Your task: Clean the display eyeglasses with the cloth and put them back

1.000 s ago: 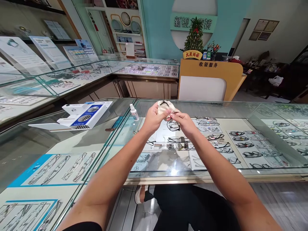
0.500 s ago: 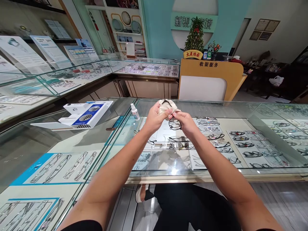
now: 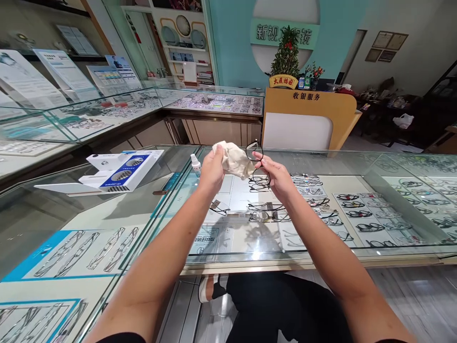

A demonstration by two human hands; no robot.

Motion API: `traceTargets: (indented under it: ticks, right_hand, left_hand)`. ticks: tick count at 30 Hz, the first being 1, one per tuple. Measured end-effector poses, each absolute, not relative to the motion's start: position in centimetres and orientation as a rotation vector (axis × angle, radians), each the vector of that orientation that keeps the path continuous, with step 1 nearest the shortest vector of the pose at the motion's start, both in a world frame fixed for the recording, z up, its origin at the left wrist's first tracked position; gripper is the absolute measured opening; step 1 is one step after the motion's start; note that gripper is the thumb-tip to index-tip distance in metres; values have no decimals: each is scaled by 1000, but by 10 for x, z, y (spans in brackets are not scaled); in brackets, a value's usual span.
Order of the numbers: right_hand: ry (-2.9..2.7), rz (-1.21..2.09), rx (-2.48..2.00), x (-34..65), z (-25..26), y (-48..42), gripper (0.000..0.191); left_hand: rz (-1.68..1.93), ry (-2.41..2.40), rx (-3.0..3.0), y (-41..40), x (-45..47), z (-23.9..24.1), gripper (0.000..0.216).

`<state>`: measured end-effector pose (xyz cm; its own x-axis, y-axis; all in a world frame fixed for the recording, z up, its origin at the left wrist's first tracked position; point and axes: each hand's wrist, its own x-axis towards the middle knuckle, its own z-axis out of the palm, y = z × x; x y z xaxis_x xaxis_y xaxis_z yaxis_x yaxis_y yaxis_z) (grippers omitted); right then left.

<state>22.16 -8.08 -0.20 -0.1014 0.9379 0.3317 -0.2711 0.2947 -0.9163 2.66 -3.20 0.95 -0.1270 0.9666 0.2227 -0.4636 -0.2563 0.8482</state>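
A cream cloth (image 3: 233,159) hangs from my left hand (image 3: 213,171), whose fingers are closed on its left end. Thin dark-rimmed eyeglasses (image 3: 254,151) are held up on edge in my right hand (image 3: 276,175), pinched near the middle of the frame. One lens stands above the fingers, the other below them. The cloth's right edge is close beside the glasses; whether they touch I cannot tell. Both hands are above the glass display counter (image 3: 246,238). Just left of my left hand stands a white spray bottle (image 3: 195,164), partly hidden by the hand.
An opened white and blue box (image 3: 124,174) lies on the counter at left. Rows of eyeglasses (image 3: 357,214) sit under the glass at right, and more frames (image 3: 85,252) at left. Beyond an aisle stand a yellow cashier desk (image 3: 310,105) and further showcases (image 3: 217,102).
My left hand has moved left, drawing the cloth away from the glasses. The glasses, earlier partly wrapped in cloth, now show both lenses in my right hand. The view has shifted slightly.
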Motion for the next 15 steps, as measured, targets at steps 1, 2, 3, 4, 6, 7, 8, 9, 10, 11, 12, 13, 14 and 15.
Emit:
traceTargets:
  ticks: [1,2,3,4,6,7,8,9,10,11,12,13,14,15]
  right_hand:
    - [-1256,1155,-721,223,-2,-79,41]
    - [-1257,1128,-729,225,-2,-78,40]
    - [-1260,1092,-739,226,-2,-77,40]
    - [-1273,1044,-753,226,-3,-76,41]
    - [-1336,895,-797,225,-5,-77,42]
    - [-1385,790,-828,224,-7,-78,41]
    - [-1444,669,-868,221,-9,-80,39]
    - [-1506,535,-918,218,-11,-82,36]
    - [-1566,400,-974,215,-14,-84,34]
    - [-1619,273,-1036,211,-17,-87,32]
    - [-1663,162,-1097,207,-20,-89,30]
    - [-1699,74,-1150,204,-22,-90,27]
    - [-1725,7,-1192,201,-24,-91,24]
    - [-1739,-42,-1220,200,-25,-92,22]
  left_hand:
    - [1651,755,932,-31,25,10,35]
    - [1662,757,909,-31,25,11,33]
    - [1668,753,899,-32,25,10,32]
    - [1669,746,902,-33,26,10,33]
    - [1654,718,942,-36,32,6,38]
    - [1640,694,977,-38,36,3,42]
    - [1621,665,1021,-41,41,0,46]
    - [1598,635,1069,-44,46,-3,51]
    - [1572,608,1120,-47,51,-7,55]
    - [1544,591,1173,-51,55,-10,60]
    - [1518,588,1233,-55,59,-14,64]
    - [1499,601,1302,-59,62,-16,67]
    - [1486,627,1378,-63,64,-17,70]
    - [1478,658,1457,-67,65,-18,73]
